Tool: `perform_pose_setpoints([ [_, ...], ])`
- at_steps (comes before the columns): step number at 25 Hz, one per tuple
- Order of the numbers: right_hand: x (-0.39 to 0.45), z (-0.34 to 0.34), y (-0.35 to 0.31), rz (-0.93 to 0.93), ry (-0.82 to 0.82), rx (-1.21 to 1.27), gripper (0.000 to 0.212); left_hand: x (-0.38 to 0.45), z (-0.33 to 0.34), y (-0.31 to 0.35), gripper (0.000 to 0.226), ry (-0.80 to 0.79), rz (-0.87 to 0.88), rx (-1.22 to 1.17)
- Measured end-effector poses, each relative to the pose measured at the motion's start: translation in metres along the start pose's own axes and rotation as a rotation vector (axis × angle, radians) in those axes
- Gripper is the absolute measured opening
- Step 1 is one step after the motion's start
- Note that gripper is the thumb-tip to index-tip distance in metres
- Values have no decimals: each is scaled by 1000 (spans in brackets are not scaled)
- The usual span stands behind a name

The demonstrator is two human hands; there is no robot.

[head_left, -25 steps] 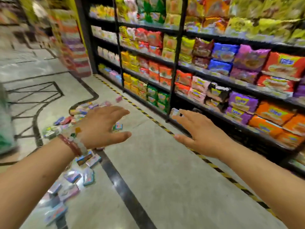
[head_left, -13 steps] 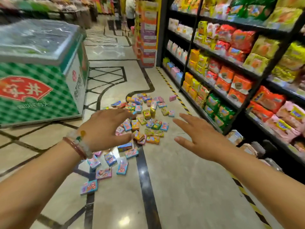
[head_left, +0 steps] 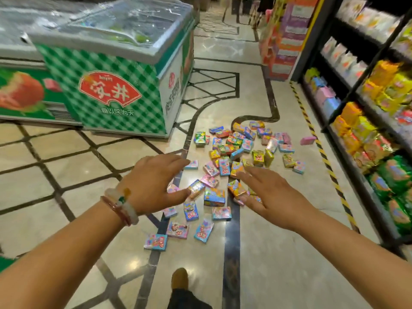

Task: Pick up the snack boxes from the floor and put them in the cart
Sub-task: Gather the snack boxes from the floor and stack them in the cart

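Step in hand: reaching, nothing picked up yet. Snack boxes (head_left: 231, 166) lie scattered on the floor (head_left: 278, 253), right of the green freezer (head_left: 116, 85). Your left hand (head_left: 156, 184) and right hand (head_left: 272, 195) hover above the boxes, fingers spread wide, holding nothing. Next, you likely need to stoop and grab the nearest boxes. No cart visible.

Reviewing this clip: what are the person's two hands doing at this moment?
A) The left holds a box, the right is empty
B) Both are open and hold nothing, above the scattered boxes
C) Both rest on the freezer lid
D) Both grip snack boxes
B: the left hand and right hand are spread with straight fingers, empty, over the snack boxes lying on the floor.
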State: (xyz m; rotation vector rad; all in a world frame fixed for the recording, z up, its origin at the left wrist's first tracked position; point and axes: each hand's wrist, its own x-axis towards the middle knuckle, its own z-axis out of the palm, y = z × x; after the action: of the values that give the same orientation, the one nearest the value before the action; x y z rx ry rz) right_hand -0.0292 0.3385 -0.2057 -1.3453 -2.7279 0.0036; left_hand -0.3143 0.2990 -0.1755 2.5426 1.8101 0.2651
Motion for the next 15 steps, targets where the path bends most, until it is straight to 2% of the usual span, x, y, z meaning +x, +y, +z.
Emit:
perform_pose_setpoints([
  [4, 85, 64, 22, -46, -15, 63, 56, 60, 49, -73, 65, -52, -13, 12],
  [8, 150, 161, 41, -92, -89, 106, 57, 101, 135, -131, 58, -13, -54, -63],
  [10, 172, 233, 50, -97, -133, 122, 65, 112, 205, -157, 55, -4, -79, -101],
  [12, 187, 320, 61, -89, -140, 139, 60, 114, 293, -178, 54, -21, -99, -126],
  [15, 198, 476, 78, -97, -245, 169, 57, 104, 452, -204, 56, -97, -176, -174],
])
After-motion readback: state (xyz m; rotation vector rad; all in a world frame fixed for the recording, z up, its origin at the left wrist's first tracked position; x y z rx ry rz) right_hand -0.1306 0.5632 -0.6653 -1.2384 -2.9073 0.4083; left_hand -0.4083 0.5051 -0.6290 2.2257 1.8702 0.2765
